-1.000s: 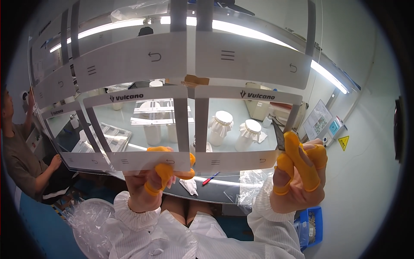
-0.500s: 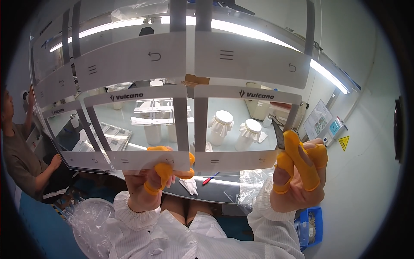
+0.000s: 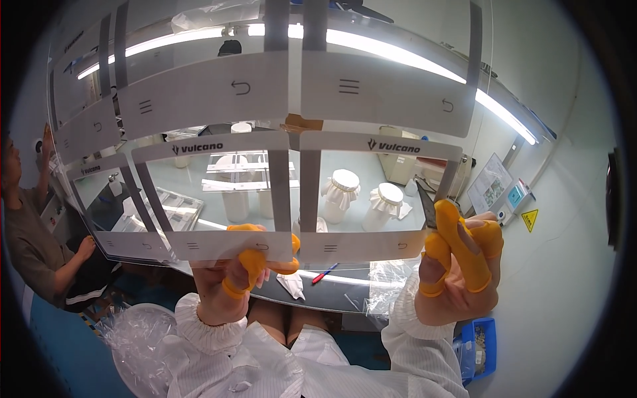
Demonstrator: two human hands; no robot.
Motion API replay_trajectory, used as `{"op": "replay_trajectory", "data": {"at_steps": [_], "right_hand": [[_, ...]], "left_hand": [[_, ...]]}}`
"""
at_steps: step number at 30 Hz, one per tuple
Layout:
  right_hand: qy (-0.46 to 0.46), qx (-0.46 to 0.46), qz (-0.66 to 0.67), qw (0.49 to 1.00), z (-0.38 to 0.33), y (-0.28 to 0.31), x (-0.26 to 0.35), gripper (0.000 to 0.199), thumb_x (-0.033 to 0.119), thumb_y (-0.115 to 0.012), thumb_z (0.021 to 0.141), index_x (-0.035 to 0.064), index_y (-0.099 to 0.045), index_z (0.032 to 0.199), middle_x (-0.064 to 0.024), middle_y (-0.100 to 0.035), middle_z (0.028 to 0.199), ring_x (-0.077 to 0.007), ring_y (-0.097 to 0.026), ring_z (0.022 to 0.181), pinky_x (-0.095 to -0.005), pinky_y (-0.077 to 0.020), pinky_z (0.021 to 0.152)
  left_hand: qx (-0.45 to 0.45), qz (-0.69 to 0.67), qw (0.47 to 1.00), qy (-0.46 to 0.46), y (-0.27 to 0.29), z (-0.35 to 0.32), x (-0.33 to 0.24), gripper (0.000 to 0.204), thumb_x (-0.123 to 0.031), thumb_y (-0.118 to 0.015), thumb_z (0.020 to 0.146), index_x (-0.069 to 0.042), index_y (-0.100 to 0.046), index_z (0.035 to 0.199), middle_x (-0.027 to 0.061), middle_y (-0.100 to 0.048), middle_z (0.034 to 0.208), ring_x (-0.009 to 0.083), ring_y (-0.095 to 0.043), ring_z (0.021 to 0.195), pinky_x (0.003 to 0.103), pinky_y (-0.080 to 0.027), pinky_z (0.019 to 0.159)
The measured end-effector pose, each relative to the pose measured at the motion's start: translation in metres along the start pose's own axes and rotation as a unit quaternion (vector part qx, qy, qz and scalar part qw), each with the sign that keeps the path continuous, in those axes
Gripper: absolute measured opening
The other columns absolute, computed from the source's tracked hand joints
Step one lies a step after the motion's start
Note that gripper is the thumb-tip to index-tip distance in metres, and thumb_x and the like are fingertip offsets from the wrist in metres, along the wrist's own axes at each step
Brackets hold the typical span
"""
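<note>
I hold a large clear plastic sheet (image 3: 265, 119) up in front of my face; it carries several grey printed frames with small icons. My left hand (image 3: 242, 275), orange finger cots on thumb and fingers, pinches the sheet's lower edge near the middle. My right hand (image 3: 458, 265), also in orange cots, grips dark tweezers (image 3: 428, 207) whose tips touch the sheet's lower right corner. White sleeves cover both forearms.
Through the sheet I see a grey workbench (image 3: 332, 292) with white covered jars (image 3: 345, 192), clear trays and a red pen (image 3: 324, 273). A seated person (image 3: 40, 245) is at the left. A blue bin (image 3: 479, 345) sits at lower right, a plastic-lined bin (image 3: 136, 338) at lower left.
</note>
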State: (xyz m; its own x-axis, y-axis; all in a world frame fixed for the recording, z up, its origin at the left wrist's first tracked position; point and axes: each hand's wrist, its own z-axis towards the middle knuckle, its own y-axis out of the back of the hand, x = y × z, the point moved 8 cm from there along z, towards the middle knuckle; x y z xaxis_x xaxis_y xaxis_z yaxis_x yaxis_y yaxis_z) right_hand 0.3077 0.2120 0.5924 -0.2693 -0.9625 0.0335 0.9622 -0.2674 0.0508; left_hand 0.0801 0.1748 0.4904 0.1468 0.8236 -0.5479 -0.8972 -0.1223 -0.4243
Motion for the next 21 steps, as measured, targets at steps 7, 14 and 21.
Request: {"op": "replay_trajectory", "data": {"at_steps": [7, 14, 21], "right_hand": [[-0.002, 0.005, 0.003, 1.000, 0.0006, 0.0005, 0.0021, 0.031, 0.007, -0.072, 0.060, 0.0079, -0.064, 0.090, -0.0047, -0.053, 0.080, -0.0174, -0.047, 0.066, -0.0225, -0.0394, 0.051], [0.008, 0.025, -0.001, 1.000, -0.0014, -0.0021, 0.0020, 0.029, 0.009, -0.073, 0.061, 0.0077, -0.065, 0.090, -0.0046, -0.054, 0.080, -0.0175, -0.048, 0.066, -0.0224, -0.0399, 0.052], [-0.007, 0.010, 0.004, 1.000, -0.0007, -0.0004, 0.0001, 0.031, 0.011, -0.074, 0.061, 0.0076, -0.065, 0.091, -0.0042, -0.055, 0.080, -0.0173, -0.048, 0.067, -0.0219, -0.0400, 0.054]], "left_hand": [[-0.005, 0.016, 1.000, 0.017, 0.0010, -0.0004, 0.0013, 0.043, -0.033, -0.065, 0.071, -0.016, -0.046, 0.106, 0.0057, -0.058, 0.094, 0.0173, -0.060, 0.073, 0.027, -0.050, 0.052], [0.000, -0.019, 1.000, -0.025, 0.0006, -0.0006, -0.0017, 0.037, -0.020, -0.062, 0.076, -0.006, -0.047, 0.108, 0.0122, -0.057, 0.095, 0.0137, -0.059, 0.063, 0.025, -0.051, 0.055], [0.005, -0.030, 0.999, -0.015, -0.0001, 0.0010, -0.0018, 0.039, -0.022, -0.063, 0.075, -0.005, -0.048, 0.107, 0.0114, -0.057, 0.096, 0.0129, -0.057, 0.061, 0.024, -0.049, 0.053]]}}
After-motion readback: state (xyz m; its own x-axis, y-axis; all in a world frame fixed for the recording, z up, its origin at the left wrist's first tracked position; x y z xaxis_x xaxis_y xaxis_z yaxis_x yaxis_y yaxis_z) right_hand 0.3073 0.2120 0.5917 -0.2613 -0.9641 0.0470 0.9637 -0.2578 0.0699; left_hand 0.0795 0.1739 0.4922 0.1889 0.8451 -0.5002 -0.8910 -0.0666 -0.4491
